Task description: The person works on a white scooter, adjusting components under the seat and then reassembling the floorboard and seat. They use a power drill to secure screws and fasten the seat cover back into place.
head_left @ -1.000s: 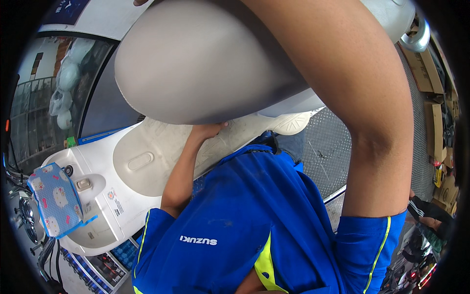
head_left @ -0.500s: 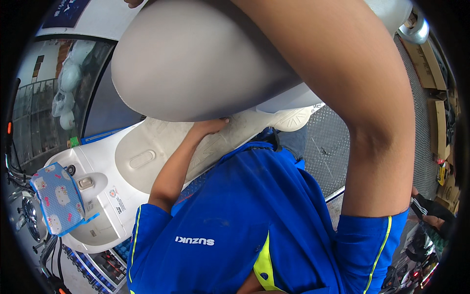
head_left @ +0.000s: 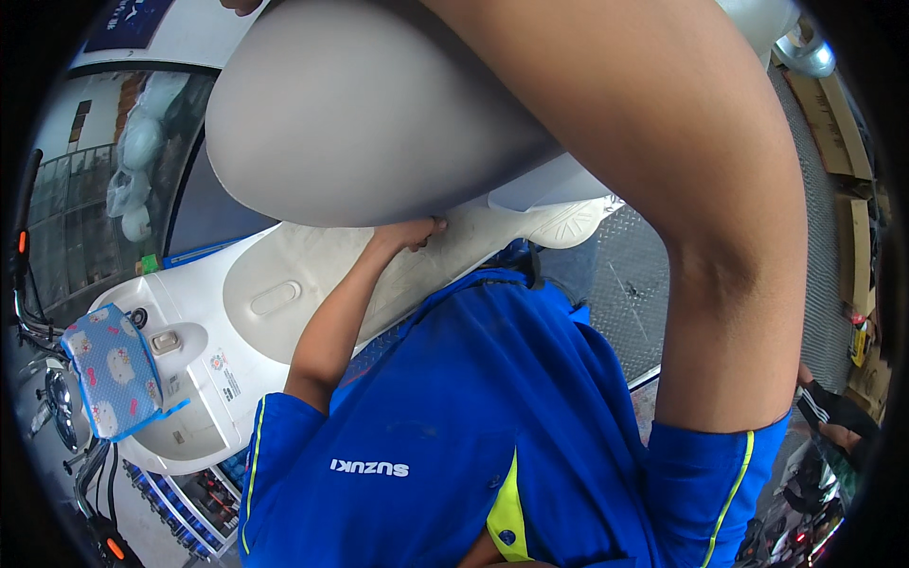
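Note:
A large smooth grey scooter seat (head_left: 369, 114) fills the upper middle, with a pale panel (head_left: 554, 185) below it on the right. Under the seat's lower edge, my left hand (head_left: 405, 234) is over the white scooter's cream footboard (head_left: 327, 251). Its fingers are bent in; whatever they hold is too small or hidden to make out. My right forearm (head_left: 606, 114) crosses over the seat and leaves at the top edge. A sliver of fingers (head_left: 241, 5) shows at top left, seemingly of my right hand, but what it grips is hidden.
A blue patterned pouch (head_left: 114, 371) hangs by the handlebar at the left. Behind glass are plastic-wrapped round things (head_left: 140, 161). Cardboard boxes (head_left: 833, 123) line the right side, where another person (head_left: 838, 426) is partly visible. Ribbed metal flooring (head_left: 630, 284) lies beyond my shirt.
My left hand has turned a little, and its fingers now look more curled. The seat sits slightly higher and further left in view. My right arm keeps nearly the same pose.

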